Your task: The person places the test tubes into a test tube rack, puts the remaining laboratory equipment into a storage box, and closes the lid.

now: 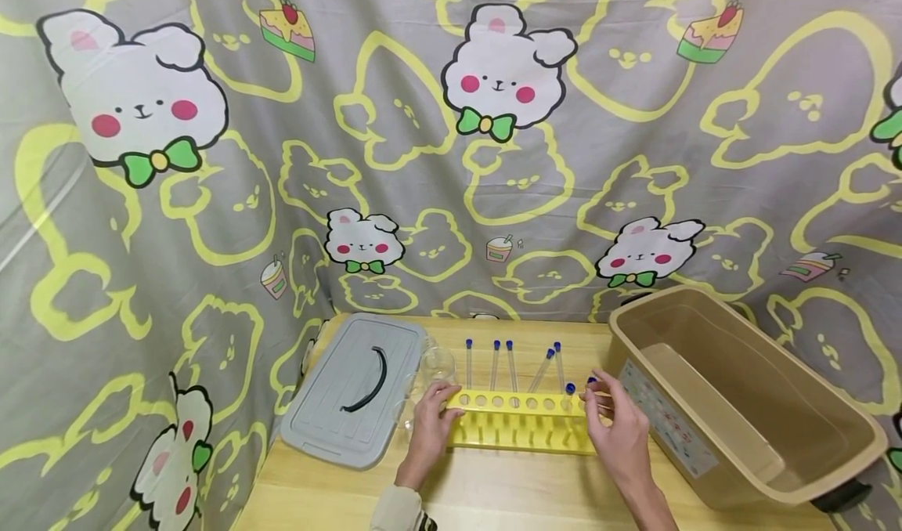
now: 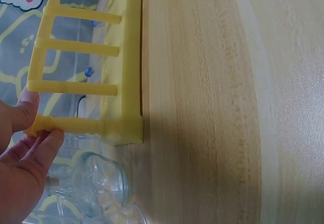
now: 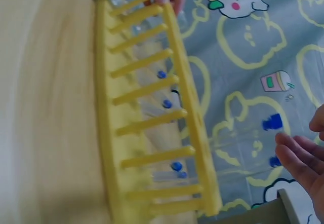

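Observation:
A yellow test tube rack (image 1: 517, 438) stands on the table. My left hand (image 1: 430, 423) grips its left end, thumb and fingers around the end post (image 2: 76, 124). At the other end my right hand (image 1: 622, 429) is beside two blue-capped test tubes that stand in the rack. In the right wrist view, its fingertips (image 3: 285, 145) are right at one blue cap (image 3: 274, 161), near the other cap (image 3: 272, 122), with the thumb apart from the fingers. Behind the rack lie several more blue-capped test tubes (image 1: 496, 366).
Clear glass vessels (image 2: 101, 183) stand just left of the rack. A grey lid (image 1: 331, 406) with a black handle lies farther left on the wooden table (image 1: 493, 488). On the right is a large brown bin (image 1: 740, 382). A patterned curtain (image 1: 423, 178) hangs behind.

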Demonstrator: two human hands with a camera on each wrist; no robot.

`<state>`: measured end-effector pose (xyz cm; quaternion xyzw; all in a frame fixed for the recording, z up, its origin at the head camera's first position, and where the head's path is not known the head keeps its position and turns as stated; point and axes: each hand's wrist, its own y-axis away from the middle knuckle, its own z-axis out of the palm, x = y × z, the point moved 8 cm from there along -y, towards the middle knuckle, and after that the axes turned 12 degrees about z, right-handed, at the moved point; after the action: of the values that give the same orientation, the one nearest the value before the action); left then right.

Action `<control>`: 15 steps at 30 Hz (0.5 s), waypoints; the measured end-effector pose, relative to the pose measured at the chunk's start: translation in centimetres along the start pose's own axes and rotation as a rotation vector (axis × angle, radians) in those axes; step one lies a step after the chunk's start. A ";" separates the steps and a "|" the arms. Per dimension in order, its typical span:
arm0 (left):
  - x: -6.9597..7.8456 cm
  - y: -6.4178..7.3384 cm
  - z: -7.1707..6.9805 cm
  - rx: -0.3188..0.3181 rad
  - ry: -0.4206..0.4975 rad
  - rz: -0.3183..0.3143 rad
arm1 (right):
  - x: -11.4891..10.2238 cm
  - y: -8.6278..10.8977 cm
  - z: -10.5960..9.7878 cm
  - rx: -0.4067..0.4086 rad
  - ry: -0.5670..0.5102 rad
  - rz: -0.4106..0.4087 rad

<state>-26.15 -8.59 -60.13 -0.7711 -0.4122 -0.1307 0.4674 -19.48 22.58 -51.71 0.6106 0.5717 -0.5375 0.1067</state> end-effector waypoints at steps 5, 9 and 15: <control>0.1 -0.2 0.0 -0.002 -0.009 0.002 | 0.2 -2.1 -1.3 0.054 0.020 -0.012; 0.1 -0.1 0.0 -0.006 0.003 -0.006 | 1.3 -3.6 -1.5 0.067 0.069 0.001; 0.1 -0.1 -0.1 -0.007 0.013 -0.004 | 2.7 -5.5 -1.0 0.007 0.094 0.034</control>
<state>-26.15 -8.57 -59.91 -0.7711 -0.4101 -0.1380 0.4672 -24.05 26.67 -50.81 0.6453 0.5638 -0.5082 0.0868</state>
